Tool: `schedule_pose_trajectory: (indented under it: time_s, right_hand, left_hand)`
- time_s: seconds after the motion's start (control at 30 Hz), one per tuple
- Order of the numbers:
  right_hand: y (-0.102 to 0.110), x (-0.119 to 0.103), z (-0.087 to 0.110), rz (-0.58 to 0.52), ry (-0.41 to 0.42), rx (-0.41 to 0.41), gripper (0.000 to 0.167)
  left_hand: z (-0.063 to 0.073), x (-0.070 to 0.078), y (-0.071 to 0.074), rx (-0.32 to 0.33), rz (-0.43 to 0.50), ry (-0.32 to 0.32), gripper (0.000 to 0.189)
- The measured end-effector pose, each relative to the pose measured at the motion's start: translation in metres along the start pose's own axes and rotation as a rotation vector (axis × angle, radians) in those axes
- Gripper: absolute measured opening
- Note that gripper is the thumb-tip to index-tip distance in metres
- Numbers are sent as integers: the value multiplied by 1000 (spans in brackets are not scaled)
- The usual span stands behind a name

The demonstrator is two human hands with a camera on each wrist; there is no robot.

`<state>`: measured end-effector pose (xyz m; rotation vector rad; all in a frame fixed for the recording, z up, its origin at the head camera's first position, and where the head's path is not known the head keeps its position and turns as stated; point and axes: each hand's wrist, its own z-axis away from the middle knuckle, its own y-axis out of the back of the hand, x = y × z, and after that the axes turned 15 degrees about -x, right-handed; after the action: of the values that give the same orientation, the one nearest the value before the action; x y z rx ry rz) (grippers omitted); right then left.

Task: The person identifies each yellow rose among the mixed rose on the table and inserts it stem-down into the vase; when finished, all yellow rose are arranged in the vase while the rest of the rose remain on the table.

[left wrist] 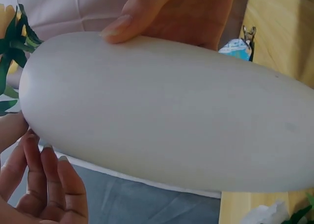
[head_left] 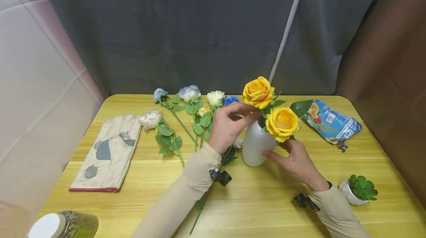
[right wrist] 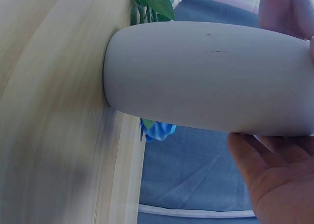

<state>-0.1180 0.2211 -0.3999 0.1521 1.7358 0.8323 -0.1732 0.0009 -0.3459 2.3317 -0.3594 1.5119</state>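
Note:
A white vase (head_left: 255,147) stands upright on the table with two yellow roses at its mouth. The upper yellow rose (head_left: 258,92) leans back; the lower yellow rose (head_left: 282,123) faces forward, partly covering the neck. My left hand (head_left: 229,125) pinches at the stem and leaves just under the upper rose; its fingertips (left wrist: 33,140) meet right at the vase's mouth. Lower down, my right hand (head_left: 297,162) holds the vase from the right, thumb on the near side. Its fingers (right wrist: 243,153) lie against the vase's side. The stems inside are hidden.
White, blue, lilac and other roses (head_left: 190,93) lie left of the vase. Farther left is a folded cloth item (head_left: 106,153), with a lidded jar (head_left: 78,223) at front left. A blue pouch (head_left: 332,121) with a clip and a potted succulent (head_left: 362,187) sit on the right.

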Motion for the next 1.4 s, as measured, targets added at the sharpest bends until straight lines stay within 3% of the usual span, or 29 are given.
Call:
schedule_pose_trajectory:
  time_s: [0.37,0.83,1.2,1.4]
  right_hand:
    - [0,-1,0,-11,-6,-5,57]
    - [0,-5,0,-9,-7,1,55]
    - [0,-3,0,2,-14,1,57]
    - [0,-3,-1,-3,-5,-1,58]
  left_hand:
    - [9,-7,23,-15,11,57,15]
    - [48,-42,75,-63,-230,382,19]
    - [71,-67,96,-36,-471,502,15]
    - [74,-77,103,-39,-526,572,17]
